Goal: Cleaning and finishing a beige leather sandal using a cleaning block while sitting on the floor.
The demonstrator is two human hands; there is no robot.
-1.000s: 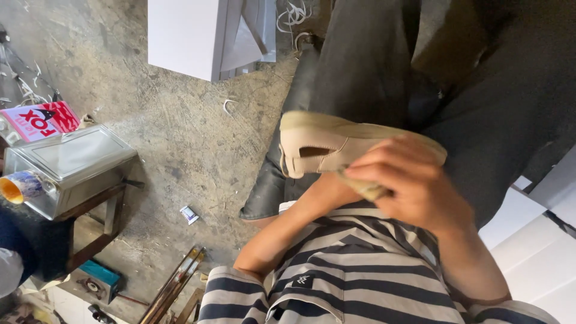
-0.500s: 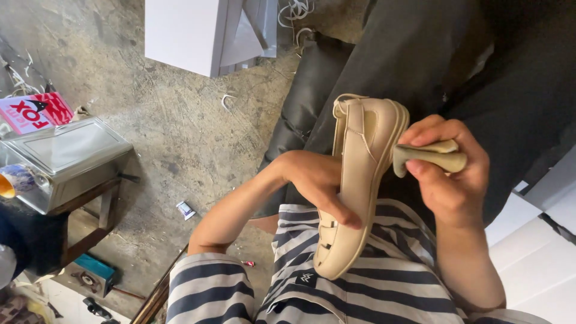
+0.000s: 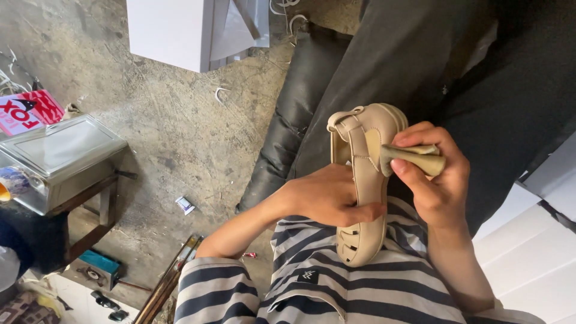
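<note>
Head view, looking down: left hand (image 3: 327, 198) curled shut around the middle of a beige shoe (image 3: 360, 180), fingers wrapped across the upper, thumb side hidden beneath. Right hand (image 3: 435, 180) at three o'clock from it, closed on a beige folded strip (image 3: 414, 157) — pinched between thumb and fingertips, its narrow end pointing toward nine o'clock and touching the shoe's opening near the strap. Long axis of the shoe running twelve to six, buckle-strap end at twelve, cut-out toe end at six, resting against a striped shirt (image 3: 336, 288). Both hands on or at the shoe, left the one bearing it. Smooth, matte, leather-like upper; thick pale sole. Further out: dark trousers (image 3: 408, 54) at twelve, rough concrete floor (image 3: 180, 132) at nine, a metal box (image 3: 57, 156) on a dark stand, a white cabinet (image 3: 168, 30) at eleven.
</note>
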